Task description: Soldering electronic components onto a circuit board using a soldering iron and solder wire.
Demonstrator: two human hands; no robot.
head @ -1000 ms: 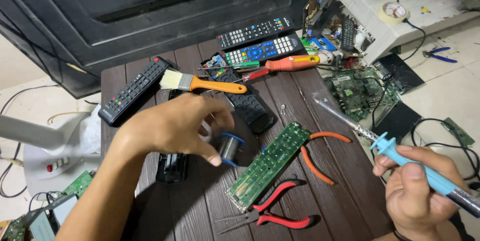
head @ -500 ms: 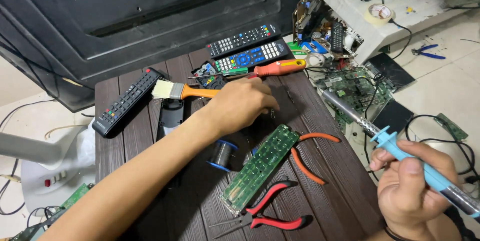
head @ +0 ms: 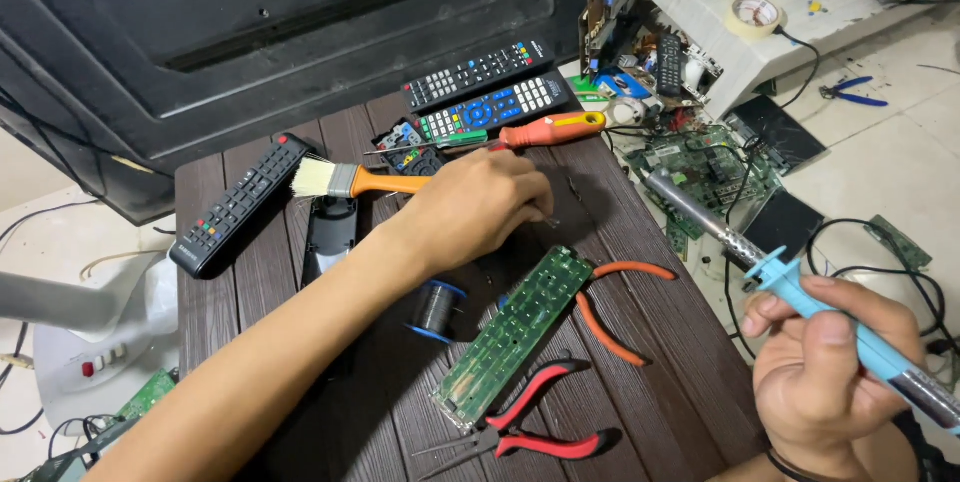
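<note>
A single view is given, taken from head height and aimed steeply down and forward at the dark tabletop (head: 640,422), seen close, with both hands framed at the lower edge.

The soldering iron (head: 800,294) has a light blue handle and grey metal barrel. Left of it lies a green circuit board (head: 517,332), beside orange-handled pliers (head: 610,307) and red-and-black needle-nose pliers (head: 535,425). Farther left, the paintbrush (head: 350,180) shows cream bristles and an orange handle on the dark brown slatted table (head: 690,412).
</note>
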